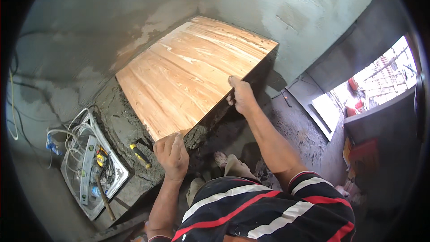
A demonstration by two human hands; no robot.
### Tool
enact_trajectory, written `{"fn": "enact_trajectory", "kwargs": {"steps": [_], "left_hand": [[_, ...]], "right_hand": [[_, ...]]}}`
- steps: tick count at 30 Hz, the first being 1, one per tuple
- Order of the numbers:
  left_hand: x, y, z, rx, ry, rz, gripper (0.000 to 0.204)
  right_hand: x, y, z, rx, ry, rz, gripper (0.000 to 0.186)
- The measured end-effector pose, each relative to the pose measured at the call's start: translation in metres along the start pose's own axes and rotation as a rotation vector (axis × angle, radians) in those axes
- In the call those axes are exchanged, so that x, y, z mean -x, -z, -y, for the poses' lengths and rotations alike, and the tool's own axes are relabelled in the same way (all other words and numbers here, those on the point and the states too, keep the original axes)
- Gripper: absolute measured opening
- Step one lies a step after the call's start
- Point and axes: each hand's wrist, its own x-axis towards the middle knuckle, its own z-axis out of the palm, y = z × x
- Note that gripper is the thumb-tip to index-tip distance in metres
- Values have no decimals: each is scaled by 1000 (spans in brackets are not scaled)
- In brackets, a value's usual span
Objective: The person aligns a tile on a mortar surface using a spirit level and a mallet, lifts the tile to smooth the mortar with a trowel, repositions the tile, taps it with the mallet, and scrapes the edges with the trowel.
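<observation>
Your board (192,78) sits over the mortar (121,123) in the corner of the walls (103,22), its long axis running from lower left to upper right. Your left hand (171,156) is curled closed on its near corner; your right hand (243,96) pinches the near edge, thumb on top. Left of it lie a yellow-black tool (140,156) and a tray (122,168) holding a level (87,170).
</observation>
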Motion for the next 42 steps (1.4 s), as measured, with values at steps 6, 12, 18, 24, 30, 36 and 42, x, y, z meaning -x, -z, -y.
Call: {"fn": "enact_trajectory", "kwargs": {"steps": [6, 12, 18, 24, 30, 36, 42], "left_hand": [[19, -25, 8, 22, 21, 94, 30], [32, -47, 19, 24, 39, 172, 29], [50, -61, 27, 2, 83, 267, 24], [55, -67, 27, 4, 132, 357, 26], [50, -65, 31, 49, 163, 452, 27], [49, -70, 35, 52, 152, 487, 31], [52, -76, 39, 58, 144, 476, 33]], "right_hand": [[-20, 17, -39, -37, -51, 50, 33], [-33, 22, -51, -17, -166, 60, 35], [-48, 34, -81, 87, -291, -18, 46], [-56, 48, -65, 376, -397, 58, 48], [-59, 71, -67, 331, -290, 107, 43], [-64, 67, -68, 313, -306, 59, 39], [-65, 66, -66, 296, -330, 49, 38]]}}
